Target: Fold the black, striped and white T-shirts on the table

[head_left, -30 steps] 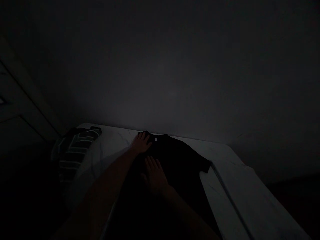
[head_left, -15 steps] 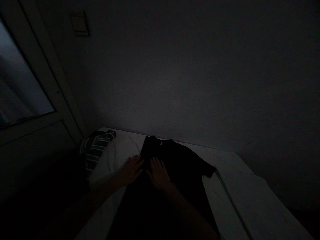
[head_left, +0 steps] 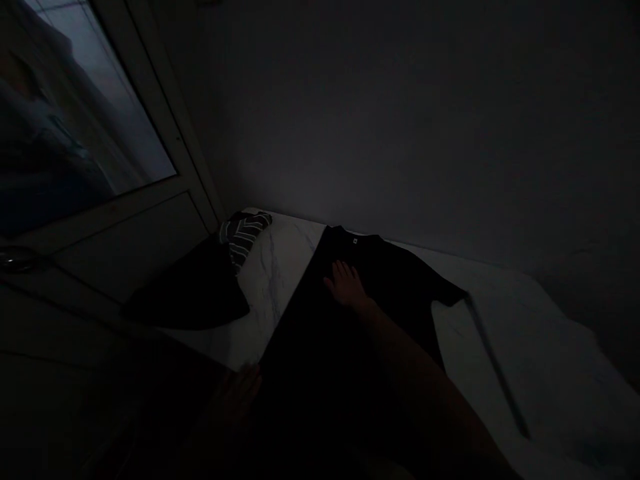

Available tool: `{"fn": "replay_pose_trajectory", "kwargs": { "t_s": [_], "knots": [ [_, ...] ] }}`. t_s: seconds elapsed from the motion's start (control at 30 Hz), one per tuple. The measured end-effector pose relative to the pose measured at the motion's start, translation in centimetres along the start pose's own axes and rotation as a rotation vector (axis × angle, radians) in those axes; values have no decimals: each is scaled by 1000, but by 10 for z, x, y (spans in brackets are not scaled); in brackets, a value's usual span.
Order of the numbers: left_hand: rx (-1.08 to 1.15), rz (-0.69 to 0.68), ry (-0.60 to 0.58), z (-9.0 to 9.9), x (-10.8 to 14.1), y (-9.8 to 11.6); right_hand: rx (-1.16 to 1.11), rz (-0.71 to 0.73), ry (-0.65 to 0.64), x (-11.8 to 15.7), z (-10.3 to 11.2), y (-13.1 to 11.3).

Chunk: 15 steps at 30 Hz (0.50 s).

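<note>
Lying flat and spread, right-hand fingers touch a black T-shirt.

The right arm reaches in from the lower right of the frame, and the right hand lies flat near the centre, palm down, fingers spread toward the upper left. The left hand sits low, near the bottom edge, deep in shadow; it looks open and flat, as far as one can make out.
</note>
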<state>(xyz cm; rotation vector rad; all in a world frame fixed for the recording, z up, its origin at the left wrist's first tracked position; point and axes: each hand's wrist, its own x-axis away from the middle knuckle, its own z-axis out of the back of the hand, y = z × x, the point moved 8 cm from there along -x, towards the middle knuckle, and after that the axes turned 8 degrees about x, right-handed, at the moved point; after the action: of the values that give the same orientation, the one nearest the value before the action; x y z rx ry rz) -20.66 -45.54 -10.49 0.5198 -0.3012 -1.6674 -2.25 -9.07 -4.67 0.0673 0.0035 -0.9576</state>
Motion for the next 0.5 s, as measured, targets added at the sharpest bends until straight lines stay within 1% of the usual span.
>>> {"fn": "replay_pose_trajectory", "kwargs": {
  "t_s": [0.07,0.1,0.17,0.2,0.27,0.3,0.33,0.37,0.43,0.5],
  "knots": [
    [163,191,80,-6,23,-15,10,-1,-25,-1,1,0],
    [196,242,123,-8,28,-17,10,-2,-44,-1,2,1],
    [263,343,204,-10,25,-16,-5,-17,-68,0,7,2],
    [361,431,247,-11,21,-17,-14,-30,-56,1,12,2],
    [673,669,293,-21,15,-20,-29,-22,8,7,26,-4],
    [846,787,283,-29,13,-19,-36,15,43,12,33,-13],
    [992,874,253,-37,12,-15,-45,75,66,18,38,-26],
    [1086,920,212,-42,11,-11,-61,158,73,26,41,-42],
    [1142,940,154,-44,12,-5,-110,352,49,47,43,-80],
    [1065,903,124,-40,15,-5,-160,522,7,68,40,-115]
  ]
}}
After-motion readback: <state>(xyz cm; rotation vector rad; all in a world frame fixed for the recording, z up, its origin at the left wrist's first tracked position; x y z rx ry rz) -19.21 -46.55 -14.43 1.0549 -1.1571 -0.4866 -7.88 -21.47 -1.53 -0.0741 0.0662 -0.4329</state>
